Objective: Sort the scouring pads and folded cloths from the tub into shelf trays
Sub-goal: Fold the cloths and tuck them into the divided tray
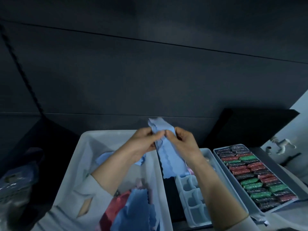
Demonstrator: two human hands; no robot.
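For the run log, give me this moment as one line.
both hands pinch blue cloth | above tub | pad tray full

So the dark table (pixel 170 194) has a big pale tub (pixel 86 147) toward its left side, a divided tray (pixel 193 197) beside it, and a tray of scouring pads (pixel 255 177) toward the right edge. A plastic-wrapped bundle (pixel 15 180) sits at the far left.

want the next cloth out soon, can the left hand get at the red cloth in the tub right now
Probably not yet: the left hand and right hand both pinch the blue cloth. The red cloth lies uncovered in the tub, below the left forearm.
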